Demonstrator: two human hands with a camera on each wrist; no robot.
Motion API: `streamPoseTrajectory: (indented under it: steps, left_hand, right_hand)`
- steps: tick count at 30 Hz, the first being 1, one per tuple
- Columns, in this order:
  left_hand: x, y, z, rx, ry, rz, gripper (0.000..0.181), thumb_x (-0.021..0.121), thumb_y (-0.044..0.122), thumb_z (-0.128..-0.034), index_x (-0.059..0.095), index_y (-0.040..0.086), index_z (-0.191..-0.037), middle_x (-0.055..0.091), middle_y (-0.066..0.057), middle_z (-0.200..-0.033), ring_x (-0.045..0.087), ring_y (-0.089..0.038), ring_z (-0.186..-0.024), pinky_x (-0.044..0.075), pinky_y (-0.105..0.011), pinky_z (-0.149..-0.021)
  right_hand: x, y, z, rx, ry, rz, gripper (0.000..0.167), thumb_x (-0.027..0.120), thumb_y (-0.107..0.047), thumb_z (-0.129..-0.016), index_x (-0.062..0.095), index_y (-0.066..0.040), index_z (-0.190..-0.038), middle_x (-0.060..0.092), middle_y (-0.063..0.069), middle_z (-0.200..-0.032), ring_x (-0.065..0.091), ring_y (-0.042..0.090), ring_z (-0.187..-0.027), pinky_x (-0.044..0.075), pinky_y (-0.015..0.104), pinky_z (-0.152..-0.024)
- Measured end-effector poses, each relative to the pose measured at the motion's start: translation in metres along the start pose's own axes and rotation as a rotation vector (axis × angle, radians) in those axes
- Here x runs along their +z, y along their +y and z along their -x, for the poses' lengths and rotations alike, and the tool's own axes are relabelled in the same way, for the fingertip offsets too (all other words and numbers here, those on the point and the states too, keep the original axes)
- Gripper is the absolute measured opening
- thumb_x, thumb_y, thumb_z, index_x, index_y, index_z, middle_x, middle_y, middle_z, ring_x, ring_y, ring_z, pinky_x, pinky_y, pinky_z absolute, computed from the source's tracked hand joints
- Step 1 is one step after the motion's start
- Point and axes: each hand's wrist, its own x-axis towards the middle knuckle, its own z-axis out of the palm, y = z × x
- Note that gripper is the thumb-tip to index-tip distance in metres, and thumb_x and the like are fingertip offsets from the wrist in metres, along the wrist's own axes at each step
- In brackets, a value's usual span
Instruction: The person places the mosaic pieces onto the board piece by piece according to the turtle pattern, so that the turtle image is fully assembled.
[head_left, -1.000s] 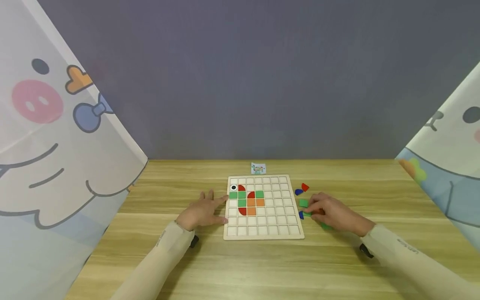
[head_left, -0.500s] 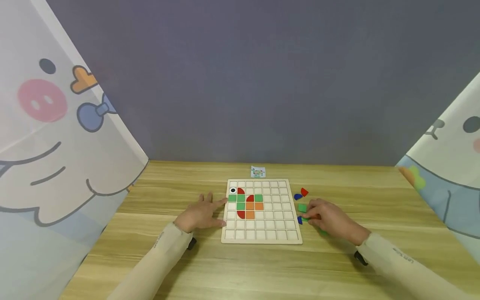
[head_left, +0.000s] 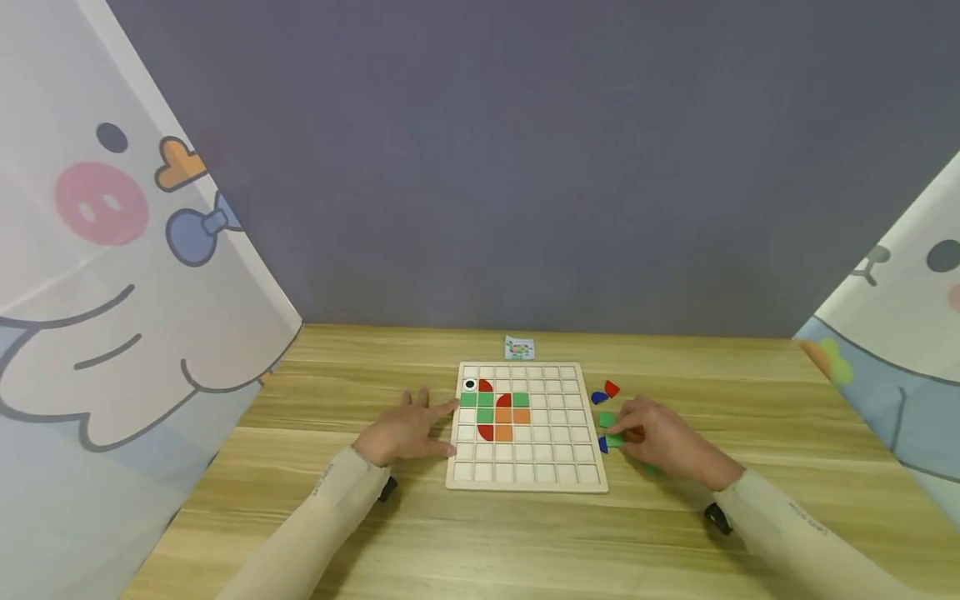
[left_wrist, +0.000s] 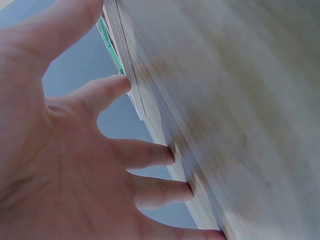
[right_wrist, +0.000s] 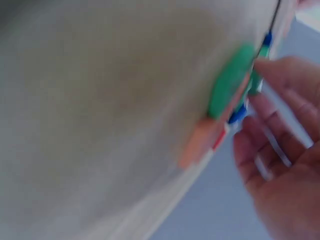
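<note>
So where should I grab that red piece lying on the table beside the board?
Probably pinch the red piece by its opposite edges, coming from above and the right: it lies flat on the table, and a blue piece sits close on its left.

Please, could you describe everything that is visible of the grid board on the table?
The grid board is pale and looks wooden, with lines dividing it into square cells inside a plain rim. It lies flat on the table. Green pieces, orange pieces, red pieces and an eye tile sit in cells toward its left; the others are bare. The left hand touches its left edge.
</note>
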Motion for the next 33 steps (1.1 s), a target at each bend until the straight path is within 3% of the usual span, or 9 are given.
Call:
streamPoseTrajectory:
  steps: [4,6,11,13,15,20,28,33]
  left_hand:
    - [0.0,0.001,-0.001,-0.008,-0.01,-0.004,0.078,0.067,0.051,-0.0823,0.031,0.031,-0.149,0.012,-0.032,-0.15,0.011,-0.056,-0.132,0.026,-0.076,-0.086]
    - [0.0,0.002,-0.001,-0.012,-0.014,-0.008,0.078,0.067,0.051,-0.0824,0.031,0.031,-0.149,0.012,-0.031,-0.15,0.011,-0.056,-0.132,0.025,-0.077,-0.087]
    - [-0.001,0.003,-0.002,-0.015,-0.012,-0.025,0.079,0.067,0.052,-0.0821,0.03,0.032,-0.149,0.013,-0.031,-0.15,0.012,-0.056,-0.132,0.025,-0.077,-0.087]
    - [-0.001,0.003,-0.002,-0.011,-0.008,-0.032,0.079,0.067,0.053,-0.0819,0.031,0.032,-0.149,0.014,-0.032,-0.149,0.013,-0.056,-0.132,0.025,-0.076,-0.087]
    - [0.0,0.003,-0.003,-0.01,-0.007,-0.033,0.079,0.067,0.053,-0.0819,0.03,0.032,-0.149,0.014,-0.032,-0.149,0.013,-0.056,-0.132,0.025,-0.076,-0.088]
    - [-0.001,0.004,-0.004,-0.006,-0.005,-0.021,0.078,0.067,0.051,-0.0824,0.031,0.03,-0.149,0.014,-0.033,-0.149,0.013,-0.057,-0.131,0.025,-0.077,-0.087]
    - [-0.002,0.002,-0.004,-0.017,-0.005,-0.012,0.078,0.068,0.051,-0.0823,0.031,0.031,-0.149,0.014,-0.032,-0.149,0.011,-0.056,-0.132,0.023,-0.078,-0.087]
    - [-0.001,0.0,-0.003,-0.02,-0.012,-0.006,0.079,0.068,0.05,-0.0821,0.031,0.031,-0.149,0.013,-0.032,-0.15,0.011,-0.056,-0.132,0.022,-0.078,-0.087]
  right_hand:
    - [-0.005,0.003,-0.005,-0.005,0.031,-0.069,0.022,0.078,-0.003,-0.076,0.076,-0.014,-0.094,0.061,-0.006,-0.097,0.053,0.016,-0.081,0.05,0.025,-0.062]
    - [-0.005,-0.002,-0.011,-0.047,0.043,-0.049,0.021,0.079,-0.005,-0.075,0.076,-0.015,-0.093,0.062,-0.007,-0.098,0.056,0.019,-0.087,0.053,0.03,-0.07]
    - [0.01,-0.032,-0.038,-0.139,0.025,-0.03,0.02,0.079,-0.007,-0.076,0.077,-0.015,-0.095,0.061,-0.01,-0.095,0.055,0.019,-0.089,0.051,0.034,-0.074]
    - [0.018,-0.044,-0.05,-0.163,-0.009,-0.04,0.019,0.078,-0.007,-0.077,0.077,-0.013,-0.095,0.06,-0.01,-0.093,0.052,0.014,-0.084,0.05,0.03,-0.068]
    - [0.026,-0.053,-0.062,-0.184,-0.044,-0.032,0.017,0.079,-0.008,-0.077,0.077,-0.012,-0.094,0.061,-0.01,-0.091,0.051,0.011,-0.084,0.049,0.028,-0.069]
    - [0.039,-0.064,-0.081,-0.154,-0.121,-0.007,0.014,0.078,-0.01,-0.078,0.077,-0.012,-0.092,0.06,-0.01,-0.088,0.05,0.011,-0.083,0.047,0.029,-0.073]
    - [0.048,-0.067,-0.092,-0.093,-0.156,-0.01,0.011,0.076,-0.011,-0.08,0.077,-0.014,-0.09,0.057,-0.01,-0.086,0.045,0.009,-0.08,0.045,0.026,-0.067]
    - [0.053,-0.071,-0.091,-0.145,-0.148,0.01,0.01,0.075,-0.006,-0.08,0.077,-0.011,-0.089,0.054,-0.007,-0.086,0.041,0.01,-0.079,0.045,0.023,-0.067]
